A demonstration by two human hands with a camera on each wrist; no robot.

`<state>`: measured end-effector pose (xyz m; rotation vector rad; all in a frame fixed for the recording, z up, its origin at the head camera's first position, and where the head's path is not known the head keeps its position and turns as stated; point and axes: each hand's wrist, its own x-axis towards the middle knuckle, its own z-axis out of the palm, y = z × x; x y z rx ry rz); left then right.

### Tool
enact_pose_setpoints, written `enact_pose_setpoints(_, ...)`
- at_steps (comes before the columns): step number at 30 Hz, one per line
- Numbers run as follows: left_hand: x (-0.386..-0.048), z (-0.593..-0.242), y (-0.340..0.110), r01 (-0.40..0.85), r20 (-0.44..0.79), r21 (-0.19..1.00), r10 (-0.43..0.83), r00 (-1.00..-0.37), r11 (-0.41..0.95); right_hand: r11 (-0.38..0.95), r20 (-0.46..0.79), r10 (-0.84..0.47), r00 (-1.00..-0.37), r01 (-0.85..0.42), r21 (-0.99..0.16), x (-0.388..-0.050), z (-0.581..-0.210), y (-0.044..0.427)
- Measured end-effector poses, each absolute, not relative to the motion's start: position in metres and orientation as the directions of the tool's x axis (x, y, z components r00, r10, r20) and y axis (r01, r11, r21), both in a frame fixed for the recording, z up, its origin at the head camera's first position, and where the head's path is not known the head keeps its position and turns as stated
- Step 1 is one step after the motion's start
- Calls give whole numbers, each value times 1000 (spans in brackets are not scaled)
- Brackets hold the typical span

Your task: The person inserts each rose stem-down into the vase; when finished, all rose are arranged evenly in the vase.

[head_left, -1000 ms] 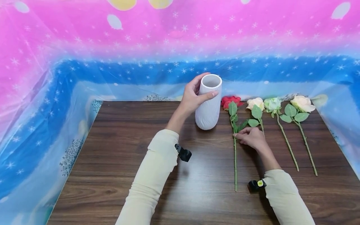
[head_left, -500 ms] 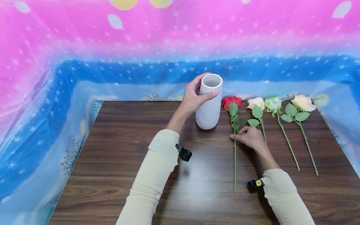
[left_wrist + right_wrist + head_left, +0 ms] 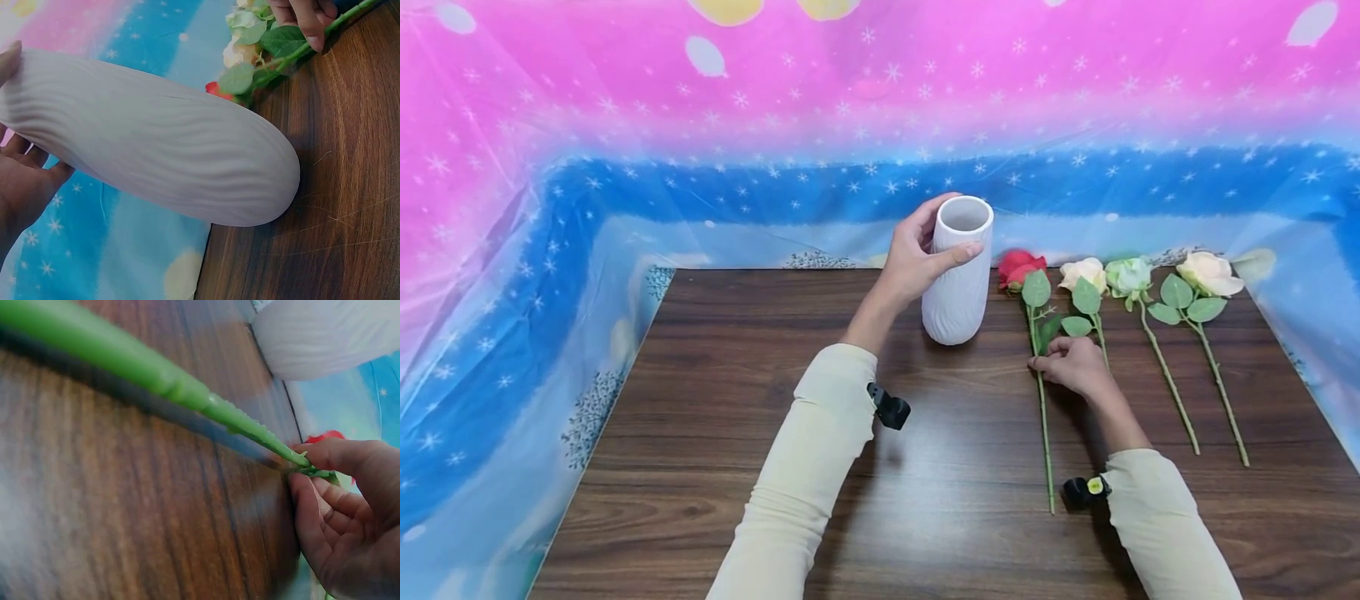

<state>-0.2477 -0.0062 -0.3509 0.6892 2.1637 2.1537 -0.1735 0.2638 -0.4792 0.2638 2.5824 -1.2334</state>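
Note:
A tall white vase (image 3: 957,292) with a wavy ribbed surface stands upright near the table's back edge. My left hand (image 3: 917,252) grips it near the rim, thumb across the front. In the left wrist view the vase (image 3: 169,137) fills the middle, its base on the wood. Just right of it lies a red artificial rose (image 3: 1021,268) with green leaves. My right hand (image 3: 1075,365) pinches its stem below the leaves. Up close in the right wrist view, the stem (image 3: 175,384) runs to the thumb and fingertips of the right hand (image 3: 350,519).
Further right lie a cream rose (image 3: 1082,273), a pale green rose (image 3: 1127,277) and a peach rose (image 3: 1208,275), stems pointing toward me. The brown wooden table (image 3: 715,417) ends at the back against a pink and blue cloth (image 3: 737,183).
The red rose has turned and shifted slightly right, its stem end swinging right. My right hand moved a little left, then back right. The left hand and vase have stayed put.

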Motion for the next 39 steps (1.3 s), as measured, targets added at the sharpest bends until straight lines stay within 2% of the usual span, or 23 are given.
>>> enact_pose_setpoints(5, -247, -351, -6, 296, 291, 955, 319, -902, -35, 482, -355, 32, -934, 326, -814, -171, -480, 269)
enact_pose_setpoints(11, -246, -351, -6, 306, 296, 952, 323, -899, -20, 428, -375, 29, -927, 350, -833, -168, -479, 271)
enact_pose_setpoints(17, -246, -350, -7, 308, 296, 951, 319, -900, -15, 303, -313, 47, -949, 312, -901, -168, -484, 270)
enact_pose_setpoints(23, -247, -350, -7, 306, 295, 952, 319, -901, -17, 414, -214, 94, -972, 234, -880, -166, -485, 267)
enact_pose_setpoints(27, -246, -349, -8, 310, 298, 951, 318, -900, -15, 399, -286, 46, -957, 280, -873, -168, -483, 268)
enact_pose_setpoints(31, -246, -350, -8, 316, 305, 948, 319, -897, -18, 314, -354, -43, -934, 324, -893, -170, -481, 272)
enact_pose_setpoints(39, -246, -350, -8, 303, 297, 952, 318, -901, -30, 201, -390, -110, -914, 364, -909, -170, -479, 271)
